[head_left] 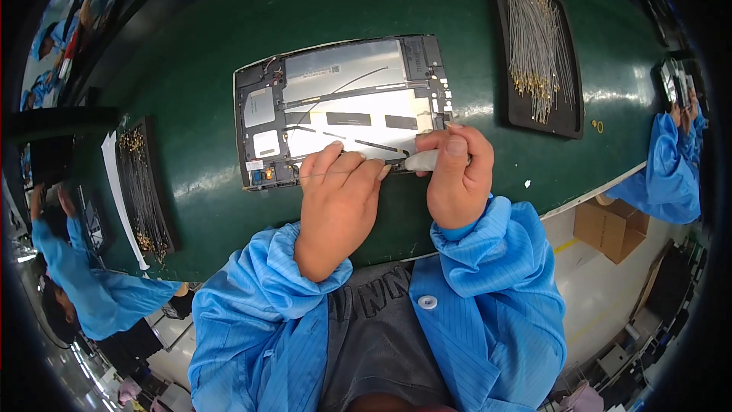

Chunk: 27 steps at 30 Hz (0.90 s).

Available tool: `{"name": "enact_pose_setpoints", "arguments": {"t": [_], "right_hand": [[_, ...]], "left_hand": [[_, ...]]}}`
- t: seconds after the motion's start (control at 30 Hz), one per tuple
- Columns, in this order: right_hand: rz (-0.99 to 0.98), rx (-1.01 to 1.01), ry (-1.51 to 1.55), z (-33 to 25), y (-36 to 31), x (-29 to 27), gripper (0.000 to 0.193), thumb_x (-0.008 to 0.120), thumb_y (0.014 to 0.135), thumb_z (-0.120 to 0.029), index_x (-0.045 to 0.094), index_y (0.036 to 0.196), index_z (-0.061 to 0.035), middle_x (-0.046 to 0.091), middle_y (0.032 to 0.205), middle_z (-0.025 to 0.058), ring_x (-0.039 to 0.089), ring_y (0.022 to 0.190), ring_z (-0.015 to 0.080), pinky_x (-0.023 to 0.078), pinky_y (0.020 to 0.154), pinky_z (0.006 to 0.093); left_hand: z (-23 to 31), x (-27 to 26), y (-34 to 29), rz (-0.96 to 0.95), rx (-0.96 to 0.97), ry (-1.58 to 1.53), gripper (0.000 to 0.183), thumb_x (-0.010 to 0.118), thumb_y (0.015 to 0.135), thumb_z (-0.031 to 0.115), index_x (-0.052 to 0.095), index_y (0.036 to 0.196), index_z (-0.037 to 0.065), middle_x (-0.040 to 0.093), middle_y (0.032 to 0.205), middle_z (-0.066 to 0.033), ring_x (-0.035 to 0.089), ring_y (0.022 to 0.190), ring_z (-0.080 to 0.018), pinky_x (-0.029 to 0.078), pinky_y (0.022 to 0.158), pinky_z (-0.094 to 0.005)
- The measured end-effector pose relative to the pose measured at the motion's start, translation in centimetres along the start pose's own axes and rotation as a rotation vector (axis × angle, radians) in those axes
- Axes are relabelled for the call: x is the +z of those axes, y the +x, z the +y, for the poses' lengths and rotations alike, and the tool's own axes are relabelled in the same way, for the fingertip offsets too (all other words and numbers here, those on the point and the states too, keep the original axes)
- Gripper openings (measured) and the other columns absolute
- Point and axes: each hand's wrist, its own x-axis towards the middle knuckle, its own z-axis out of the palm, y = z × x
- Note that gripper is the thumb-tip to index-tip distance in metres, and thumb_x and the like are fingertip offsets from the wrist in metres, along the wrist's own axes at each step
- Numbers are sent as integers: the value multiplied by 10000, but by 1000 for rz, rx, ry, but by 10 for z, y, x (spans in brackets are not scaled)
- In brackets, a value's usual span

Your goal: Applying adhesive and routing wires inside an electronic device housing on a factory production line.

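An opened tablet-like device (347, 99) with bare silvery battery panels and black edges lies flat on the green bench in front of me. My left hand (339, 198) rests over its near edge, fingers bent and drawn together. A thin grey cable (335, 176) runs across those fingers and seems pinched at the fingertips. My right hand (461, 175) is at the device's near right corner, thumb and fingers closed around a pale, thick-handled tool (422, 160). The tool's tip points left, close to the left fingertips; its exact kind is hidden by the grip.
A black tray (568, 126) of thin grey cables with gold ends sits at the right. Another cable tray (169, 221) and a white strip (126, 206) are at the left. Small yellow rings (598, 127) lie beyond the right tray. Co-workers in blue sleeves (663, 164) work on both sides.
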Motion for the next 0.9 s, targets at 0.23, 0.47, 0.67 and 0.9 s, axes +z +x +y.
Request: {"name": "enact_pose_setpoints", "arguments": {"t": [0.23, 0.47, 0.67, 0.9], "right_hand": [[-114, -76, -215, -19, 15, 0, 132, 497, 794, -151, 489, 816, -22, 560, 717, 108, 549, 602, 192, 435, 561, 276], [-486, -423, -534, -31, 31, 12, 89, 563, 702, -116, 535, 719, -34, 556, 679, 107, 533, 606, 263, 425, 544, 328], [-99, 362, 94, -25, 26, 3, 259, 473, 811, -238, 480, 947, -18, 547, 675, 80, 519, 574, 163, 421, 518, 288], [-35, 752, -116, -36, 14, -46, 441, 481, 797, -331, 433, 1096, -11, 519, 714, 48, 462, 525, 97, 399, 474, 221]], "left_hand": [[2, 1, 3, -34, -1, -5, 154, 606, 642, 94, 584, 793, 111, 532, 816, -19, 442, 908, -249, 293, 800, -377], [-2, -5, -2, -95, -30, -49, 227, 586, 628, 59, 568, 851, 96, 530, 887, -48, 442, 929, -294, 294, 814, -407], [-46, -39, 23, 75, 48, 173, 129, 500, 608, 14, 549, 725, 38, 542, 701, -114, 505, 725, -292, 379, 633, -372], [-96, -73, -37, 148, -505, -114, 351, 431, 827, 201, 449, 1045, -75, 500, 988, -210, 486, 891, -288, 365, 803, -325]]}}
